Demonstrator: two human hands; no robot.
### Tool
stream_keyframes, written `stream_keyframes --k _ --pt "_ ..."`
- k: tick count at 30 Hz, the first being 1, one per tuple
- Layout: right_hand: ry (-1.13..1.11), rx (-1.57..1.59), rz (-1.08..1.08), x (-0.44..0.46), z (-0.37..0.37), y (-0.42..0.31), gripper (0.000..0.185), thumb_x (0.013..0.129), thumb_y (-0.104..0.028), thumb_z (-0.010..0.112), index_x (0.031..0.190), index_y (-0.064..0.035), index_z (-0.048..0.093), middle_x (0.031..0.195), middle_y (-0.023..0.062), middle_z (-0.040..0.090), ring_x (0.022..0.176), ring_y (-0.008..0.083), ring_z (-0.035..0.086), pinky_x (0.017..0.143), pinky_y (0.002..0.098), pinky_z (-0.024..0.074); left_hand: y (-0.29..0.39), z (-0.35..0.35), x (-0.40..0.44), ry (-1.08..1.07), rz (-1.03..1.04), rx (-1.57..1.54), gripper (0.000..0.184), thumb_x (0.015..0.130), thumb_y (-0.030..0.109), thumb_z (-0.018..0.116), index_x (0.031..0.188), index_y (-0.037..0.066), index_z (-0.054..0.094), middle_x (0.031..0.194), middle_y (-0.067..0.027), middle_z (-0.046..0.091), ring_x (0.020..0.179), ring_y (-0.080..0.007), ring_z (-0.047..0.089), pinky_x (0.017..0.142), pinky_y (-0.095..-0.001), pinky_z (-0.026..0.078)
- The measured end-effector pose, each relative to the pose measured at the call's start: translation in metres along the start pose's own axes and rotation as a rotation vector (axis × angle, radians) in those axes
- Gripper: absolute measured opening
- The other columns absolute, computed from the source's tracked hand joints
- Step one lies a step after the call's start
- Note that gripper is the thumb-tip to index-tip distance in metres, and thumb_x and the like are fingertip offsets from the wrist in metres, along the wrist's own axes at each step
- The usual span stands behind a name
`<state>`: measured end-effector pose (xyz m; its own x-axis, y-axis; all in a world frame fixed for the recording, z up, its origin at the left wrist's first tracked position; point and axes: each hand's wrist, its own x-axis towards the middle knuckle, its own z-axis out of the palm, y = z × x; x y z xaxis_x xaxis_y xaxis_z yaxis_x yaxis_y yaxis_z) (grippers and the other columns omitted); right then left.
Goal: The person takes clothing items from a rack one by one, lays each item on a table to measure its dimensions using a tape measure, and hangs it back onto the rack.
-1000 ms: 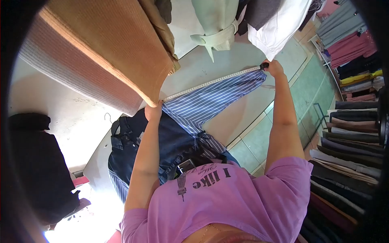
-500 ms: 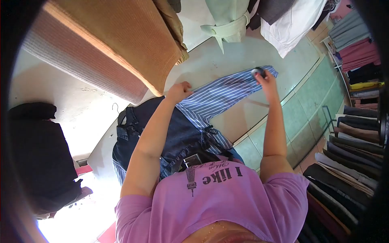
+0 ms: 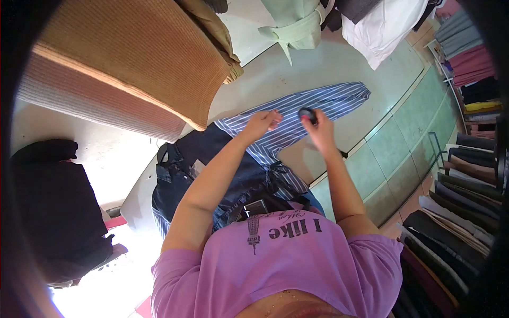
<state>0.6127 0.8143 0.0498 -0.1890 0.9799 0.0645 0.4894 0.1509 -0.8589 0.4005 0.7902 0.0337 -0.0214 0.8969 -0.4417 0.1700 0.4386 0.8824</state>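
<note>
A dark denim garment with a collar (image 3: 183, 164) lies on the grey surface, with a blue-and-white striped sleeve (image 3: 323, 103) stretched out to the upper right. My right hand (image 3: 319, 130) grips a small black rounded tool (image 3: 306, 114) over the sleeve's lower edge. Its exact kind is unclear, and I cannot tell whether it touches the cloth. Over the sleeve's left part is my left hand (image 3: 262, 124), its fingers loosely bent and apart, holding nothing visible.
Brown and grey ribbed garments (image 3: 138, 58) hang at the upper left, near my left arm. A pale green belted garment (image 3: 297, 29) and a white one (image 3: 371, 40) hang above. Folded clothes (image 3: 450, 228) line the right side. Black clothing (image 3: 58, 212) is at the left.
My right hand has moved left with the black tool, from the cuff toward the sleeve's middle. My left hand has come off the sleeve's upper edge and shifted right. The cuff now shows whole.
</note>
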Motion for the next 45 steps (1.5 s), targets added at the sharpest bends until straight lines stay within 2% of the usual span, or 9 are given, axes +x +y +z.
stream_keyframes --k 1,3,5,8,11,13,22,28,45 --pt "-0.004 0.001 0.0 -0.008 0.013 -0.006 0.027 0.074 -0.022 0.066 0.088 -0.001 0.056 0.075 0.0162 0.061 0.063 0.0283 0.06 0.056 0.0368 0.0455 0.004 0.004 -0.004 -0.168 -0.193 -0.309 0.021 0.086 0.019 0.061 0.096 0.001 0.062 0.088 -0.0033 0.061 0.074 -0.0115 0.058 0.066 -0.0247 0.049" --pt "-0.038 -0.045 -0.181 -0.016 0.035 -0.012 0.025 0.074 -0.021 0.066 0.085 -0.0025 0.053 0.073 0.0159 0.06 0.065 0.033 0.06 0.055 0.0403 0.0469 0.003 -0.001 0.0 -0.161 -0.222 -0.267 0.024 0.085 0.021 0.061 0.097 0.0 0.061 0.09 -0.0044 0.062 0.074 -0.0114 0.057 0.067 -0.0236 0.049" --pt "-0.015 -0.121 -0.215 -0.015 0.045 -0.019 0.024 0.074 -0.021 0.065 0.084 -0.0036 0.052 0.072 0.0154 0.059 0.065 0.0344 0.06 0.055 0.0417 0.0475 0.01 -0.009 -0.002 -0.156 -0.253 -0.219 0.027 0.085 0.022 0.062 0.098 -0.002 0.061 0.093 -0.0055 0.062 0.074 -0.0113 0.057 0.067 -0.0226 0.049" --pt "0.011 -0.253 -0.239 -0.015 0.054 -0.029 0.025 0.074 -0.024 0.065 0.084 -0.006 0.05 0.073 0.0139 0.059 0.064 0.0344 0.06 0.055 0.0423 0.0489 0.014 -0.026 -0.004 -0.176 -0.259 -0.391 0.026 0.085 0.022 0.062 0.093 -0.002 0.062 0.09 -0.0051 0.063 0.07 -0.0096 0.057 0.064 -0.0204 0.048" --pt "-0.043 -0.369 -0.264 -0.014 0.064 -0.027 0.032 0.074 -0.026 0.065 0.085 -0.0048 0.043 0.066 0.0129 0.058 0.054 0.0329 0.06 0.046 0.0428 0.0478 0.002 -0.032 0.012 -0.063 -0.124 -0.095 0.02 0.08 0.021 0.066 0.086 0.002 0.066 0.08 -0.0044 0.066 0.065 -0.0124 0.059 0.061 -0.0235 0.049" --pt "-0.087 -0.403 -0.235 -0.017 0.074 -0.018 0.033 0.074 -0.026 0.065 0.085 -0.0043 0.043 0.064 0.0127 0.058 0.054 0.0328 0.06 0.045 0.0425 0.0479 -0.004 -0.027 0.019 0.399 0.158 0.634 0.013 0.073 0.018 0.068 0.081 0.007 0.068 0.072 -0.0049 0.066 0.063 -0.016 0.062 0.058 -0.029 0.05" --pt "-0.129 -0.476 -0.177 -0.029 0.077 -0.013 0.035 0.072 -0.027 0.065 0.084 -0.0036 0.042 0.054 0.012 0.056 0.049 0.0311 0.058 0.043 0.0405 0.0472 -0.015 -0.021 0.026 0.613 0.173 0.546 0.013 0.069 0.017 0.07 0.078 0.008 0.066 0.071 -0.0048 0.066 0.069 -0.0205 0.064 0.063 -0.0337 0.049" --pt "-0.155 -0.49 -0.156 -0.045 0.058 -0.01 0.034 0.072 -0.027 0.065 0.084 -0.0043 0.042 0.054 0.0121 0.056 0.049 0.0315 0.058 0.044 0.041 0.0462 -0.007 -0.021 0.026 0.56 0.066 0.558 0.011 0.068 0.016 0.07 0.078 0.01 0.068 0.075 -0.0051 0.066 0.071 -0.0216 0.064 0.066 -0.0335 0.049" --pt "-0.159 -0.518 -0.104 -0.093 0.035 0.01 0.033 0.076 -0.031 0.061 0.085 -0.0065 0.042 0.057 0.014 0.056 0.051 0.0335 0.059 0.045 0.044 0.0463 -0.009 -0.02 0.026 0.576 0.066 0.627 0.01 0.071 0.018 0.069 0.078 0.011 0.068 0.075 -0.0056 0.067 0.071 -0.0238 0.063 0.065 -0.0347 0.049"
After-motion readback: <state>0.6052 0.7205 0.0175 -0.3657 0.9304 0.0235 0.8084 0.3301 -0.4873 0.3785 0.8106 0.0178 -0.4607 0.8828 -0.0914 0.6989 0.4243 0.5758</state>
